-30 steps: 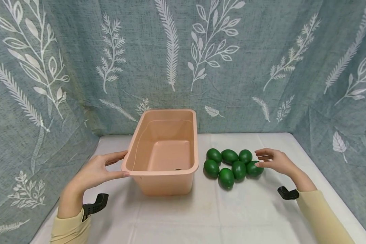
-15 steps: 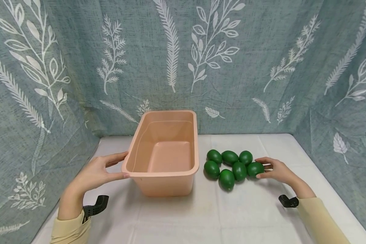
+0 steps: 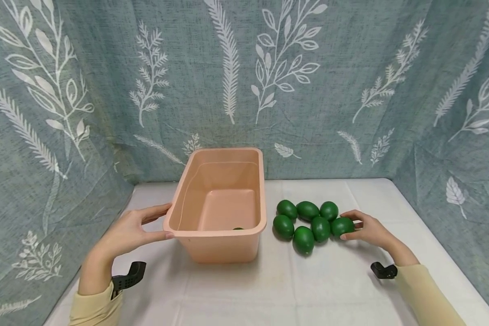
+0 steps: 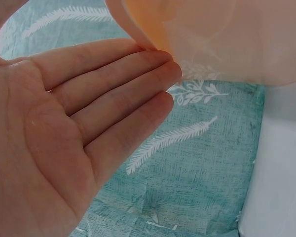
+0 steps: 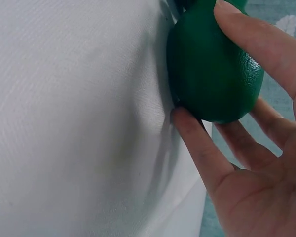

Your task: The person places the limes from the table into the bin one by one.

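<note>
My left hand (image 3: 132, 228) is at the left near corner of a peach-coloured plastic tub (image 3: 224, 248). Its straight fingers and thumb touch the tub's rim; the left wrist view shows the fingertips (image 4: 163, 58) against it and a bare palm. On the right, my right hand (image 3: 371, 231) has its thumb and fingers round the rightmost green avocado (image 3: 342, 227), which lies on the cloth. In the right wrist view the thumb lies along one side of this avocado (image 5: 212, 69), with fingers round its end. A sliver of green shows inside the tub, mostly hidden by the near rim.
Several more green avocados (image 3: 303, 240) lie grouped between the tub and my right hand. A white cloth (image 3: 236, 294) covers the table. Blue-green curtain fabric (image 3: 330, 90) with white leaf prints encloses the back and sides.
My right hand has come down from above the rightmost avocado and now holds it, the avocado shifting slightly right. The left hand stays at the tub's rim.
</note>
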### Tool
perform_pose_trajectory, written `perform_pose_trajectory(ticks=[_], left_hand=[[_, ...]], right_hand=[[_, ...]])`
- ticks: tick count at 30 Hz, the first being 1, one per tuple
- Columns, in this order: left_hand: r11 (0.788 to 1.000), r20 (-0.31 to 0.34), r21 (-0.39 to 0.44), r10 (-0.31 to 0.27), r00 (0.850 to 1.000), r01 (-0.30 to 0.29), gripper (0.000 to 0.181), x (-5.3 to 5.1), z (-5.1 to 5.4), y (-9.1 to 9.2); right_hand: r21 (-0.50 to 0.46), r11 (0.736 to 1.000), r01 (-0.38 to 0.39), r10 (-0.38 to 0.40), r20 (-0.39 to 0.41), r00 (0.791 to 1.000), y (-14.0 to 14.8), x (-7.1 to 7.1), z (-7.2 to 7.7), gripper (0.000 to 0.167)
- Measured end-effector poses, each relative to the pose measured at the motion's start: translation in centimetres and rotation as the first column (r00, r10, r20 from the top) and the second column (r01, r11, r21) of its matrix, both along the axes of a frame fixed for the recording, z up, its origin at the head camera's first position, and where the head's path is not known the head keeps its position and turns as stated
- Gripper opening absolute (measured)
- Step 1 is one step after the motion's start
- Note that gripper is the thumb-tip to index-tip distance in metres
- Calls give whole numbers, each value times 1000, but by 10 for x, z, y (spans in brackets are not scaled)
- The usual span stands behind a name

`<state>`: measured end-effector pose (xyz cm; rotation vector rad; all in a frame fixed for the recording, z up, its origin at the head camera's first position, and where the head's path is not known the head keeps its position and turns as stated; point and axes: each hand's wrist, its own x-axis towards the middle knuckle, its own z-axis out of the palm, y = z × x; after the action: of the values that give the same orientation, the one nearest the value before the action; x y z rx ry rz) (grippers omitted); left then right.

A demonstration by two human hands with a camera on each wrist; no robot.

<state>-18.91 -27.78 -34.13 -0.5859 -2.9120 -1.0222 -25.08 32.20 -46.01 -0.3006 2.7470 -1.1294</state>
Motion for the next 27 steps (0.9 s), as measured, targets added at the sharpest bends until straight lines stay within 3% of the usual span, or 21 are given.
perform_pose_trajectory(ticks=[6, 11, 20, 27], left_hand=[[1000, -11, -1, 7, 1000, -7, 71, 1, 0, 0], [1000, 1, 5, 11, 1000, -11, 72, 3, 0, 0], [1000, 9, 2, 12, 1000, -12, 73, 3, 0, 1], [1000, 3, 8, 7, 1000, -7, 73, 3, 0, 1]], right_hand=[[4, 1000, 19, -19, 10, 1000, 1, 4, 3, 69], [3, 1000, 24, -24, -34, 999, 4, 9, 12, 65], [0, 1000, 17, -16, -62, 998, 3, 11, 42, 64], [-2, 1000, -16, 16, -110, 994, -10, 5, 71, 65]])
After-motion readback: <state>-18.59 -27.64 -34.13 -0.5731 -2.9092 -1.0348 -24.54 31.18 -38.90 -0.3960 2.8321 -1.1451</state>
